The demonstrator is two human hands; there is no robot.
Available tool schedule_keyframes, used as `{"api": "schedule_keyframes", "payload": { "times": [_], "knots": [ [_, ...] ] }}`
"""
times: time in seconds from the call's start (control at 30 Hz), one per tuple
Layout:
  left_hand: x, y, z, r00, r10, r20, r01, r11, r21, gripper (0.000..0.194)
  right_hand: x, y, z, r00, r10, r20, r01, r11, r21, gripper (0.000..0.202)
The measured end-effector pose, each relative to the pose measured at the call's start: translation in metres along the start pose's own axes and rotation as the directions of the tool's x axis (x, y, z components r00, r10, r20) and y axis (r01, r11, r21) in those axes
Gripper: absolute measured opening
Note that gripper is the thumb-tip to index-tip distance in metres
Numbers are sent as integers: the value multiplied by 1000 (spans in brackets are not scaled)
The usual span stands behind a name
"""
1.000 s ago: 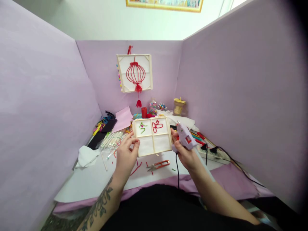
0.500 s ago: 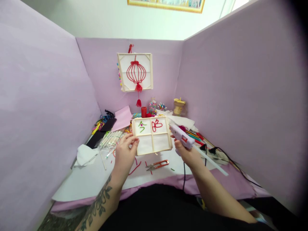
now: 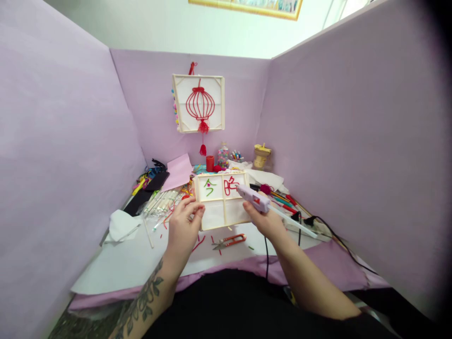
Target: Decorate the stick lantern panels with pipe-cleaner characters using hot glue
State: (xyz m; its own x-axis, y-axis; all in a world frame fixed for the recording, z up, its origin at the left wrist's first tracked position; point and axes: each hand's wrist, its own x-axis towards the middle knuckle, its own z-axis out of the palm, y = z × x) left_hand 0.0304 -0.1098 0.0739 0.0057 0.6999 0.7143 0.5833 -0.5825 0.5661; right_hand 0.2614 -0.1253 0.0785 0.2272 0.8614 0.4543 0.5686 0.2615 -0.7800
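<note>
My left hand (image 3: 186,220) grips the lower left edge of a light wooden frame (image 3: 224,213) with white panels, held above the table. A green character (image 3: 209,187) sits in its upper left panel and a red character (image 3: 230,186) in its upper right one. Wrapped in my right hand (image 3: 263,217) is a white glue gun (image 3: 254,197), a long clear glue stick (image 3: 296,223) jutting from its back. The gun's nozzle is over the right side of the red character; whether it touches cannot be seen.
Red-handled snips (image 3: 230,241) and red scraps (image 3: 198,243) lie below the frame. Behind stand a red cup (image 3: 210,163) and a jar of beads (image 3: 223,156). A lantern panel (image 3: 199,104) hangs on the back wall. A black cord (image 3: 346,249) runs at the right.
My right hand has moved left with the glue gun, bringing the nozzle from beside the frame's right edge to over the red character. My left hand keeps its hold on the frame.
</note>
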Motion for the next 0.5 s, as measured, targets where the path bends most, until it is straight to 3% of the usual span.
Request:
{"api": "schedule_keyframes", "payload": {
  "times": [0.5],
  "knots": [
    [-6,1,2,1000,-7,17,7,1000,-14,13,0,8,2,1000,3,-8,-3,1000,-24,33]
  ]
}}
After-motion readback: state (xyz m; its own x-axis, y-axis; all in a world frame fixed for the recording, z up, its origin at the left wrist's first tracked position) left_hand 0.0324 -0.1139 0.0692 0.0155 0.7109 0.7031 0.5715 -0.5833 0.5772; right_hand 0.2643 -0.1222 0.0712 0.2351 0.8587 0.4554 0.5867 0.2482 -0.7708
